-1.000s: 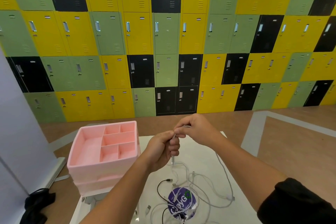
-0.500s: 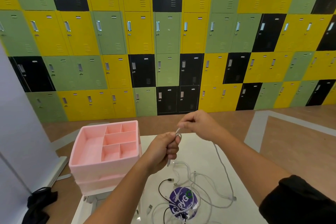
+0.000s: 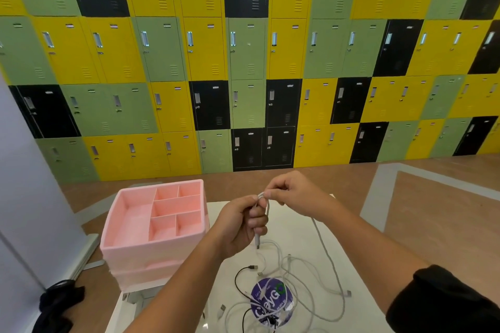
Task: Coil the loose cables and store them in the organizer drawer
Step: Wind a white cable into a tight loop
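Note:
A white cable (image 3: 323, 246) runs from my two hands down onto the white table (image 3: 295, 230). My left hand (image 3: 240, 222) is closed around its folded end, with the plug hanging just below the fist. My right hand (image 3: 292, 192) pinches a small loop of the same cable right above the left fist. A tangle of loose white cables (image 3: 292, 273) and a black cable (image 3: 239, 276) lies on the table below my hands. The pink organizer (image 3: 130, 224), with several open compartments on top and drawers under them, stands at the table's left edge.
A round purple sticker (image 3: 272, 301) lies under the cable tangle. A dark cloth or bag (image 3: 58, 303) sits on the brown floor at the lower left. A white panel (image 3: 29, 184) stands at the left. Coloured lockers fill the wall behind.
My right hand has come back down to the left fist with another loop of the white cable. The plug end hangs lower below my left hand.

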Demonstrator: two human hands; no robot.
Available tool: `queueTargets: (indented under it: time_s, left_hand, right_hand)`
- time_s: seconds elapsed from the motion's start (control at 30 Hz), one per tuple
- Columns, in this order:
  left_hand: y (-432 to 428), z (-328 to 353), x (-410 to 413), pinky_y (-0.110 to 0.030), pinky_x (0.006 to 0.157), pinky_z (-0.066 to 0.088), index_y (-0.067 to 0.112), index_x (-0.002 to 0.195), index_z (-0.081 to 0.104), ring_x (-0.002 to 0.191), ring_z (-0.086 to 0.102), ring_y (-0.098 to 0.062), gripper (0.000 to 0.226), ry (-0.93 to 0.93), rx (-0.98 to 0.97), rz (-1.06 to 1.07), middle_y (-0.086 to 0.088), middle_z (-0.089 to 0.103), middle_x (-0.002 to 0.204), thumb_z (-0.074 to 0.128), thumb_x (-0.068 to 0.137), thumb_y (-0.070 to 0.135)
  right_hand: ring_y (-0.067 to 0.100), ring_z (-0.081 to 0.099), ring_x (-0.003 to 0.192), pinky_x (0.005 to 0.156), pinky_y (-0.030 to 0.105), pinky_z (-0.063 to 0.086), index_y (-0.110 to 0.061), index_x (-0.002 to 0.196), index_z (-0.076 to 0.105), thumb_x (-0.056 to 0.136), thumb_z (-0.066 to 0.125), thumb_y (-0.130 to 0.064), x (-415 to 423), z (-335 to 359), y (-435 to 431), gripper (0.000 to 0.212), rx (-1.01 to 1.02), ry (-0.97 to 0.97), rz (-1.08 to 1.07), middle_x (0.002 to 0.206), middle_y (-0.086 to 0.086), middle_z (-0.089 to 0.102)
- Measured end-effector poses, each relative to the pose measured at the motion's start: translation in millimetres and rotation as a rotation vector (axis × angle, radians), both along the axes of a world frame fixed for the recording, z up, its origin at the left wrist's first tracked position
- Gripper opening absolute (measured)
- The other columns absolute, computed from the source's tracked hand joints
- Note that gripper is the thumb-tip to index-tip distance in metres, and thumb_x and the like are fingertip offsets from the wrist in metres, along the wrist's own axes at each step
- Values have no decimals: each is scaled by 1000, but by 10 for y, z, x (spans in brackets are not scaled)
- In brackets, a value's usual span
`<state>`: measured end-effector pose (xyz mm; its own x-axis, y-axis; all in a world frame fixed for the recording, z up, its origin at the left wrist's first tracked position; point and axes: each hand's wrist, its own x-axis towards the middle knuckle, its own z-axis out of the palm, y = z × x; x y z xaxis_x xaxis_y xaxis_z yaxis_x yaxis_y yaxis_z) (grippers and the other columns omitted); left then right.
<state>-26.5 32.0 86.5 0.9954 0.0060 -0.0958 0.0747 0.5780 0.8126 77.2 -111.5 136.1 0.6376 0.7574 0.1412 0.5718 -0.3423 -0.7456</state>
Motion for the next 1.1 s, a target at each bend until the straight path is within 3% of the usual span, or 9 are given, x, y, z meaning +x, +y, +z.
queueTargets:
  time_s: [0.1,0.2,0.43,0.53,0.6,0.77,0.9,1.0,1.1]
  left_hand:
    - [-34,20,12,-24,49,32,9,81,56,47,27,-9,31,13,-84,-6,3,29,59,37,102,20]
    - [-76,55,20,-22,47,32,12,78,55,47,25,-8,36,27,-127,2,4,26,60,36,105,25]
    - [-87,104,27,-23,48,33,14,79,49,49,26,-10,34,-14,35,89,1,25,63,33,108,23]
    - [-75,82,17,-24,49,33,13,80,49,49,25,-10,30,-65,50,103,0,24,62,36,106,20]
    - [-48,75,7,-23,48,30,12,79,51,48,24,-9,29,-93,0,90,1,22,61,39,104,20]
    - [8,79,103,-21,44,25,12,71,50,44,24,-7,34,-61,-269,46,4,25,56,40,102,23]
    - [-4,68,184,-26,49,35,12,70,50,47,28,-11,38,-35,-369,243,3,28,56,36,104,23]
    - [54,48,207,-28,57,35,12,76,51,48,30,-11,34,-43,-353,391,3,31,56,37,105,19]
    - [144,-8,231,-30,57,34,9,80,50,48,31,-11,31,-53,-166,529,3,32,54,34,107,14]
  right_hand:
    - [7,66,80,78,36,57,-20,86,79,94,67,-19,10,-21,45,14,72,-29,-9,79,-9,72]
    - [7,68,88,84,34,57,-24,88,79,94,66,-18,26,-29,92,16,163,-32,-40,83,-10,74]
    - [3,66,84,78,28,54,-30,85,78,94,67,-20,39,-18,107,17,228,-47,-115,79,-15,73]
    - [1,55,54,54,17,42,-20,93,79,98,62,-19,7,-19,77,17,194,91,-96,57,-14,61]
    - [8,38,44,43,22,30,-18,99,78,102,57,-24,-4,-82,44,22,144,276,-82,52,-7,48]
    - [8,34,42,42,20,26,-7,103,70,106,49,-26,-166,-350,64,28,78,424,-124,57,2,48]
    - [10,40,46,44,22,32,-13,87,59,104,39,-10,-383,-522,146,26,5,361,-73,59,1,52]
    - [12,44,48,45,25,37,-16,93,59,103,38,-10,-481,-584,150,24,-67,391,-30,62,2,56]
    - [10,42,46,46,24,34,-9,107,65,105,42,-16,-524,-552,124,24,-117,433,-7,62,3,52]
